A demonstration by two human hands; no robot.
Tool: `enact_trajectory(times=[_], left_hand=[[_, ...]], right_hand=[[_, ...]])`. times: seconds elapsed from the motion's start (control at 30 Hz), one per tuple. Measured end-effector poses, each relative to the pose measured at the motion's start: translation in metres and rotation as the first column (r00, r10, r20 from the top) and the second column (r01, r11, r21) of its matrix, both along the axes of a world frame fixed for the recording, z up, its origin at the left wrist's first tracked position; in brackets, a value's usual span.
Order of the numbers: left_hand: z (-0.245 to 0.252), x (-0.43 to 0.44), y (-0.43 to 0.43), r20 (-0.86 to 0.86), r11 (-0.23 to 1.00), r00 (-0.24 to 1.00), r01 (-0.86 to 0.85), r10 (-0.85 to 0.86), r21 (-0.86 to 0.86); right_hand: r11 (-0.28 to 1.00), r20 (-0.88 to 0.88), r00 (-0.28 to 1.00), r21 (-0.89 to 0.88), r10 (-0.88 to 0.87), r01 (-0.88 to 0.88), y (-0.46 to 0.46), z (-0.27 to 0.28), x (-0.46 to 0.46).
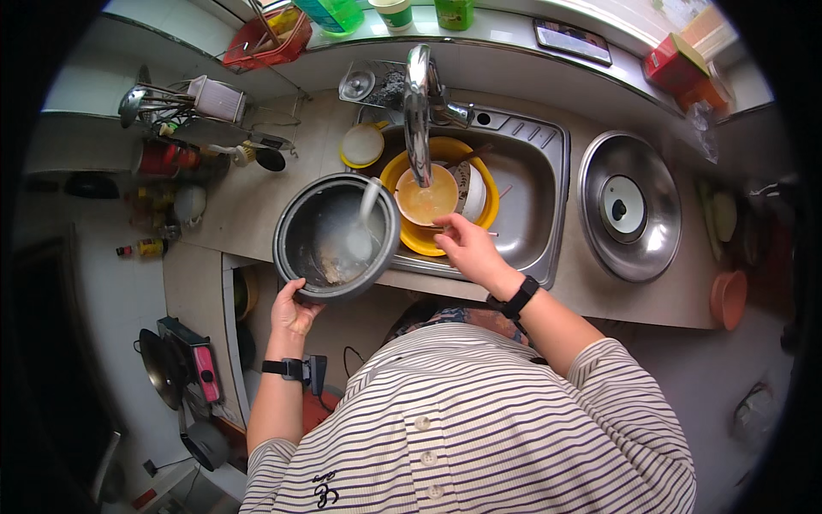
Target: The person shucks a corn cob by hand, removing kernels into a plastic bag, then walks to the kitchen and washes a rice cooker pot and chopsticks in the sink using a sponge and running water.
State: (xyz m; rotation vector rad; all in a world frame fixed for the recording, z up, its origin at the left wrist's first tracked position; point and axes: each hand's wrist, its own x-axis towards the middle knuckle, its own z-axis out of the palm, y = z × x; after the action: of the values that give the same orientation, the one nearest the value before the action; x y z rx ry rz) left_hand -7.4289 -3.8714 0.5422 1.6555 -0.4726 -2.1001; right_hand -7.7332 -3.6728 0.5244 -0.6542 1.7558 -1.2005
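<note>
My left hand (295, 313) grips the lower edge of a dark grey inner cooking pot (292, 241), thumb on the rim and fingers beneath. The pot is tilted over the sink's left front edge. Cloudy liquid and pale residue lie in it, and a white ladle or spoon (368, 202) leans inside. My right hand (472, 250) is over the sink, thumb and forefinger apart, fingertips at the near rim of a bowl (427, 204) holding yellowish liquid. Whether they touch the rim is unclear. That bowl sits in a yellow basin (491, 193) beside a white bowl (474, 193).
A chrome faucet (419, 115) arches over the bowl in the steel sink (530, 167). A steel basin (664, 193) with a knobbed lid (623, 209) stands at right. Left are a yellow-rimmed container (363, 146) and a utensil rack (218, 103). A phone (571, 42) lies on the sill.
</note>
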Motion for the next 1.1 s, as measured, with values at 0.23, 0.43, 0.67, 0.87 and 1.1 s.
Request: enact_trajectory(times=[0.23,0.43,0.67,0.87,1.1], left_hand=[[-0.021,0.014,-0.034,-0.093,0.979,0.978,-0.195,0.188,-0.067],[-0.051,0.021,-0.071,-0.087,0.921,0.926,-0.375,0.367,-0.103],[-0.096,0.033,-0.099,-0.213,0.893,0.893,-0.429,0.396,-0.138],[-0.091,0.023,-0.103,-0.130,0.935,0.928,-0.355,0.350,-0.021],[-0.049,-0.027,-0.045,-0.056,0.960,0.983,0.184,-0.177,0.210]], right_hand=[[0.892,-0.458,0.832,0.442,0.314,-0.093,0.044,-0.048,-0.014],[0.821,-0.424,0.883,0.564,0.201,0.084,0.054,-0.088,-0.036],[0.752,-0.464,0.836,0.652,0.293,0.099,0.051,-0.123,-0.067],[0.460,-0.388,0.459,0.887,0.799,-0.051,0.038,-0.148,-0.089],[0.355,-0.343,0.095,0.920,0.934,-0.164,0.016,-0.194,-0.114]])
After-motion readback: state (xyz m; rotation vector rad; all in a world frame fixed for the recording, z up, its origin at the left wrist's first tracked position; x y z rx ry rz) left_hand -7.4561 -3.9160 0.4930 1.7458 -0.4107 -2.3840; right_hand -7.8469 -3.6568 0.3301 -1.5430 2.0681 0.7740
